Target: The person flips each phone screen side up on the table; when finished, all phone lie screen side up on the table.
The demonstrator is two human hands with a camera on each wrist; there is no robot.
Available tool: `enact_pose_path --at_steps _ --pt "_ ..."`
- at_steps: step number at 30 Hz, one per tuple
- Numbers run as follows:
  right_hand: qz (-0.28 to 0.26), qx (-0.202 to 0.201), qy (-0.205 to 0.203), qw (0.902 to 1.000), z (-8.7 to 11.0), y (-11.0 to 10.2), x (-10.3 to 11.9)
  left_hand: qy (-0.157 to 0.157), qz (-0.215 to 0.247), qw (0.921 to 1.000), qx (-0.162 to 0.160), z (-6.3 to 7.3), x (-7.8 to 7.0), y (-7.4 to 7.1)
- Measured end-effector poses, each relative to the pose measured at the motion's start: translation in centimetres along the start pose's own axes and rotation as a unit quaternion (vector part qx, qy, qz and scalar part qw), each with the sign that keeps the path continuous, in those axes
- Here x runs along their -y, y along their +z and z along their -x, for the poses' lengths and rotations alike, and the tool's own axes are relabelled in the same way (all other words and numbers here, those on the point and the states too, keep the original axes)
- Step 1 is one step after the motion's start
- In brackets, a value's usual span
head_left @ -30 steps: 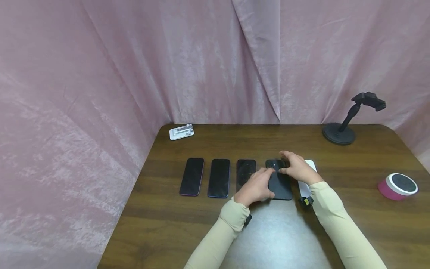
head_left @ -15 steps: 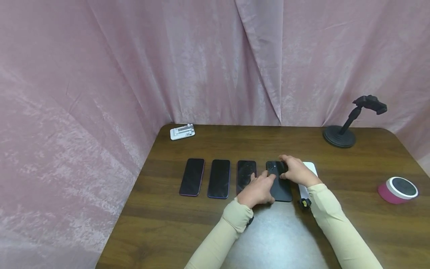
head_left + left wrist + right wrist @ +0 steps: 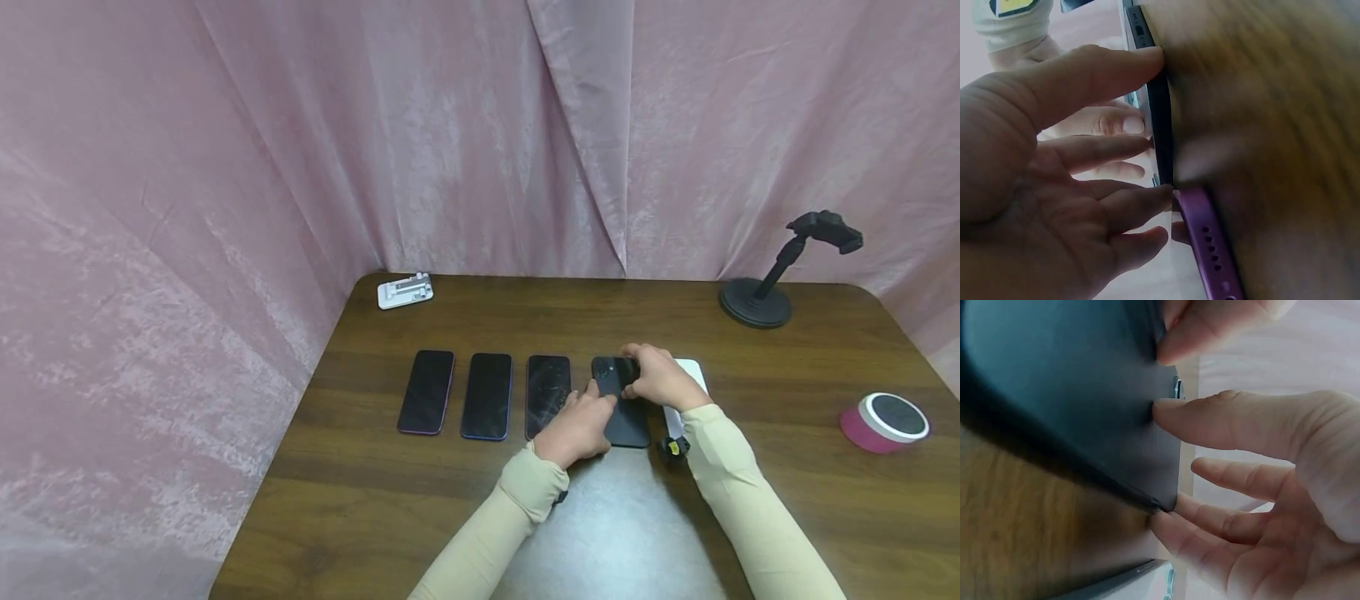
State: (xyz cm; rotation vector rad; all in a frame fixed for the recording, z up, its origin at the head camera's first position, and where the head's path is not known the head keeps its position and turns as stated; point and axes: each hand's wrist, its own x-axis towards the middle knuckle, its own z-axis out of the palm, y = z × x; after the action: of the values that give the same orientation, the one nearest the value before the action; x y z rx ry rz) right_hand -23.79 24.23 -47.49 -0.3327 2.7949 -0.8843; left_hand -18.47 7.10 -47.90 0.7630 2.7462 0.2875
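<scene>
Pink crushed-velvet curtain (image 3: 450,150) hangs in soft folds across the upper part of the frame, behind a brown wood-grain table (image 3: 337,500) with rounded corners and a pale glare at the bottom centre. Right of centre lies the task's main piece, a matte dark phone (image 3: 626,429), back up, a smooth rounded rectangle with its camera cluster at the top left. To its left run three glossy black slabs, screens up: a pink-edged phone (image 3: 427,392), a blue-edged phone (image 3: 487,396) and a scratched phone (image 3: 546,383); to its right, partly covered, is a white slab (image 3: 692,372). A white hinged holder (image 3: 405,292) sits toward the upper left of the tabletop, a black stand (image 3: 756,302) with a round base at the upper right, and a squat pink-and-white drum (image 3: 885,423) at far right. Both hands are clamped on the dark phone, fingers bent: the left hand (image 3: 577,427) has its thumb on the lower end and fingertips on the back; the right hand (image 3: 663,379) pinches near the top, thumb on the back. Whether the phone is lifted, I cannot tell. Compared with a second ago, the left fingers are spread wider and sit a little lower; the row of phones is unchanged.
</scene>
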Motion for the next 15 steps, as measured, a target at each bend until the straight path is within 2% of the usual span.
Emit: enact_pose_path --at_steps 7,15 --pt "-0.006 0.001 -0.004 1.0000 -0.40 0.03 -0.06 -0.004 0.012 0.9998 -0.017 0.12 -0.07 0.11" --pt "-0.020 -0.016 -0.009 0.9997 -0.20 -0.03 0.26 -0.002 0.006 0.9996 -0.028 0.17 -0.11 0.03"
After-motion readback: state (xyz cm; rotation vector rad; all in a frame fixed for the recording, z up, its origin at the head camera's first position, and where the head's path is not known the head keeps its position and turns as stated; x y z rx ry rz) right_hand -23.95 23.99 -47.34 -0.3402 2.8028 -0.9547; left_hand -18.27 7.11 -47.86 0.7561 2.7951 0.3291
